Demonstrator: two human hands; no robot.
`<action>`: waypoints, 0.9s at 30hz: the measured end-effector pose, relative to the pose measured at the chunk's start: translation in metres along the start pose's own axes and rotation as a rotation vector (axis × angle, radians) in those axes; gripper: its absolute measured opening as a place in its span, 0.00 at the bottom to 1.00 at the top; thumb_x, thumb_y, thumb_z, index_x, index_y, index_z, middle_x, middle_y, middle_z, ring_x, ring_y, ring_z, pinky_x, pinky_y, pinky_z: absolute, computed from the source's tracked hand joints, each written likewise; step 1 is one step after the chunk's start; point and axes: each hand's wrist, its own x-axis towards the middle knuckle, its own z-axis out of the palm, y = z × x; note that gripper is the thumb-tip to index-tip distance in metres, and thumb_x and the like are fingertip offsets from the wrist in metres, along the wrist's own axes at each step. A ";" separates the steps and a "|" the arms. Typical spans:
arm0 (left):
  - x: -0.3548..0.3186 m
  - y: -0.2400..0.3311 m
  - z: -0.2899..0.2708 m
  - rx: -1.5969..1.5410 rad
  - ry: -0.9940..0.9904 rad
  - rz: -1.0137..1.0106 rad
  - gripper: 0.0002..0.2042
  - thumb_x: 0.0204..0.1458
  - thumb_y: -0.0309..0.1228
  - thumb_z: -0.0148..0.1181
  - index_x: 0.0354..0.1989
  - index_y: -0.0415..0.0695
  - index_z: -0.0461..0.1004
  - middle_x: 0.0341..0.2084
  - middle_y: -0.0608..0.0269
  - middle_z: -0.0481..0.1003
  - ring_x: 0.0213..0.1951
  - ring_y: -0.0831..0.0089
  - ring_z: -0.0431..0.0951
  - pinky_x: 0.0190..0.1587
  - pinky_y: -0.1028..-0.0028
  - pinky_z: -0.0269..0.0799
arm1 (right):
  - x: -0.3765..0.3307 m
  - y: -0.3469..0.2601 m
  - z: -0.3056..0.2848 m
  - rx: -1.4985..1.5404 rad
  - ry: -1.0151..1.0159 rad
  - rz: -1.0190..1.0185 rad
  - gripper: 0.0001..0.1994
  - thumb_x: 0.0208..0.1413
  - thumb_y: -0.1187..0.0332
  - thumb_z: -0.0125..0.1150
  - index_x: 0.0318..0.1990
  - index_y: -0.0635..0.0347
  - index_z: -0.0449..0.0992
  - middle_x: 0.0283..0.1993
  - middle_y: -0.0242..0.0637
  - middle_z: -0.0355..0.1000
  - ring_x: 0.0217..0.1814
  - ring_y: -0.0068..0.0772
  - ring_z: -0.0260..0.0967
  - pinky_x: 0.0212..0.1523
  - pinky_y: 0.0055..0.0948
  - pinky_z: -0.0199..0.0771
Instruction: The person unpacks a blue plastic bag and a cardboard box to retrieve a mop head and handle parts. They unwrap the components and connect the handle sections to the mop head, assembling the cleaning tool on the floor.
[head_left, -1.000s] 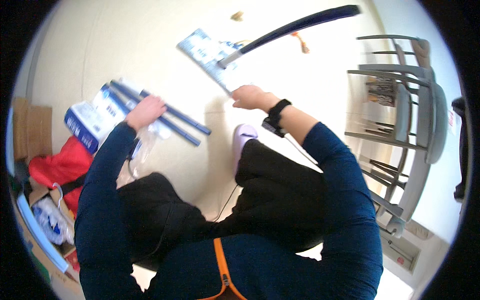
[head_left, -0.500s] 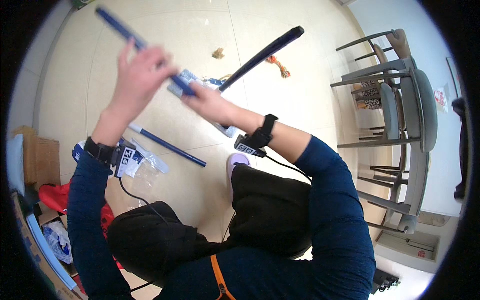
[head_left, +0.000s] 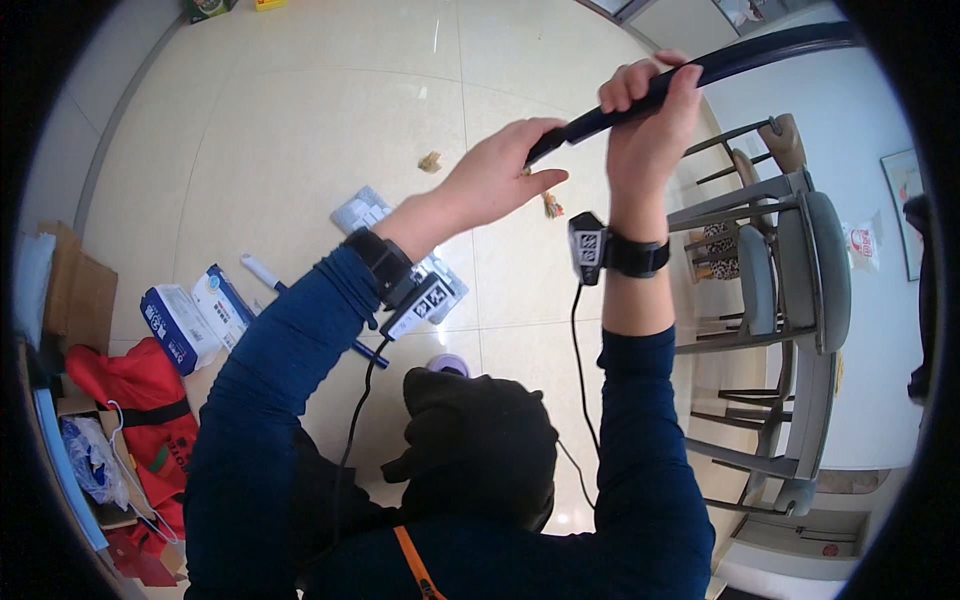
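A long dark pole [head_left: 750, 60] runs from my left hand up to the far right, tilted above the floor. My right hand [head_left: 650, 125] is wrapped around it. Lower down, my left hand [head_left: 495, 180] has the pole's near end between its thumb and fingers, and the very tip is hidden there. A step in the pole's thickness shows between the two hands. Below my left forearm lies a flat grey-blue mop head [head_left: 362, 209], partly covered by that arm. Another blue pole [head_left: 372, 354] with a white end rests on the floor, its middle hidden behind my left sleeve.
On the left are an open blue-and-white box [head_left: 180, 325], a red bag [head_left: 140, 390] and cardboard boxes [head_left: 90, 300]. A brown scrap [head_left: 430, 162] and a coloured knotted rope [head_left: 552, 206] lie ahead. Grey chairs [head_left: 830, 260] and a table line the right side.
Both hands have moved right, from a blue pole held at upper left to the dark pole now at upper right. The dark pole no longer stands over the mop head.
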 end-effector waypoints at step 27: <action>-0.004 -0.027 0.010 -0.259 0.023 -0.117 0.14 0.61 0.25 0.57 0.54 0.39 0.68 0.44 0.55 0.78 0.46 0.66 0.79 0.52 0.69 0.73 | -0.022 0.013 -0.014 -0.616 -0.053 0.196 0.17 0.59 0.65 0.66 0.48 0.64 0.69 0.40 0.32 0.72 0.43 0.24 0.71 0.48 0.26 0.72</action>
